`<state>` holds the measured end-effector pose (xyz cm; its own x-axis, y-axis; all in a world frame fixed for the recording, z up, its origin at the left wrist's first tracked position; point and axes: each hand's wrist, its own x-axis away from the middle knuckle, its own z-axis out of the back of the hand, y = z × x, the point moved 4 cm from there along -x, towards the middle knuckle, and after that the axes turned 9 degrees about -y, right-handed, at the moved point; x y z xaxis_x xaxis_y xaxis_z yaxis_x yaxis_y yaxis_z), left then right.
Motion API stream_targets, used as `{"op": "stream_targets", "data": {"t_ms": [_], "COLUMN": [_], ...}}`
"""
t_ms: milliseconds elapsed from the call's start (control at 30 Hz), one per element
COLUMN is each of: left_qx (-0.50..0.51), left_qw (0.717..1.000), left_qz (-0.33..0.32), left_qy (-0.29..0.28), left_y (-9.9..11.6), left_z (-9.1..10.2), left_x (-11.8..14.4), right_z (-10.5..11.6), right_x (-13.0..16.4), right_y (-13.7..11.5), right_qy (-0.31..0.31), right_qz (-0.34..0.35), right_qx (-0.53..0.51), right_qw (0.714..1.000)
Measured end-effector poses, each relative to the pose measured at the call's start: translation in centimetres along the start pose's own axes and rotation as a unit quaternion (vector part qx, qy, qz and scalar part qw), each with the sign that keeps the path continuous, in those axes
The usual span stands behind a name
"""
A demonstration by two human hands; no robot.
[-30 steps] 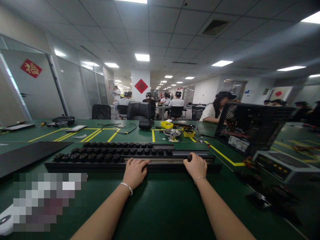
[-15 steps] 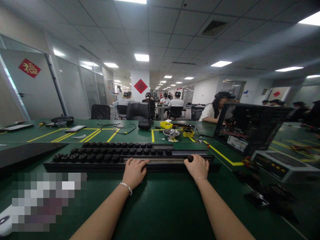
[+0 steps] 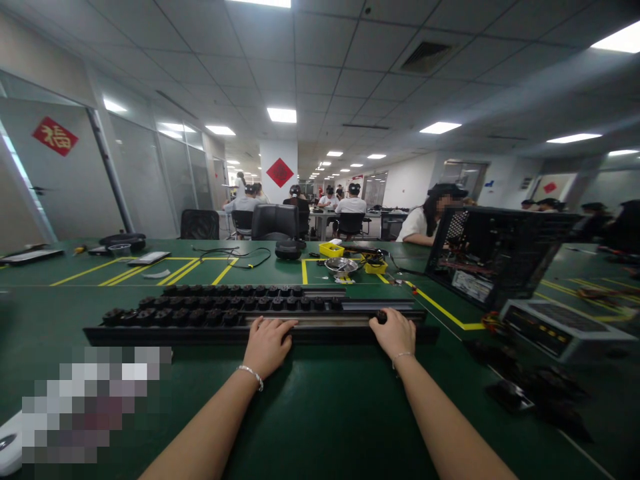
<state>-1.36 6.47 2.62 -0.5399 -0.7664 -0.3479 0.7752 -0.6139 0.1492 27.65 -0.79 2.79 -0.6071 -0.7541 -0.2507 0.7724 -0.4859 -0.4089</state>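
Observation:
A long black rack point(image 3: 125, 333) lies across the green table point(image 3: 320, 413), with rows of small black round parts point(image 3: 200, 310) set in its rails. My left hand point(image 3: 267, 345) rests palm down on the rack's near rail, fingers curled on its edge. My right hand point(image 3: 397, 333) sits farther right on the same rail, its fingertips on one small black round part point(image 3: 381, 317). Both wrists wear thin bracelets.
An open black computer case point(image 3: 495, 257) stands at right, with a grey box point(image 3: 565, 327) and dark parts point(image 3: 530, 390) beside it. Farther back lie yellow bins point(image 3: 333, 249), a metal bowl point(image 3: 341, 266), cables point(image 3: 235, 257) and office chairs point(image 3: 275, 222). Several people sit at far tables.
The view has shifted slightly left and the flat black panel at left has dropped out of sight. Both hands stay in nearly the same place on the rack.

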Motion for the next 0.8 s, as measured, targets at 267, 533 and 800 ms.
{"op": "stream_targets", "data": {"t_ms": [267,533,800], "left_qx": [0.002,0.001,-0.005], "left_qw": [1.0,1.0,1.0], "left_qz": [-0.005,-0.006,-0.006], "left_qy": [0.003,0.005,0.006], "left_y": [-0.03,-0.05,-0.06], "left_z": [0.0,-0.01,-0.06], "left_x": [0.03,0.07,0.0], "right_z": [0.12,0.36,0.14], "right_x": [-0.08,0.07,-0.14], "right_y": [0.12,0.11,0.23], "right_qy": [0.019,0.028,0.029], "right_qz": [-0.004,0.001,-0.014], "right_qx": [-0.004,0.0,0.007], "right_qw": [1.0,1.0,0.999]}}
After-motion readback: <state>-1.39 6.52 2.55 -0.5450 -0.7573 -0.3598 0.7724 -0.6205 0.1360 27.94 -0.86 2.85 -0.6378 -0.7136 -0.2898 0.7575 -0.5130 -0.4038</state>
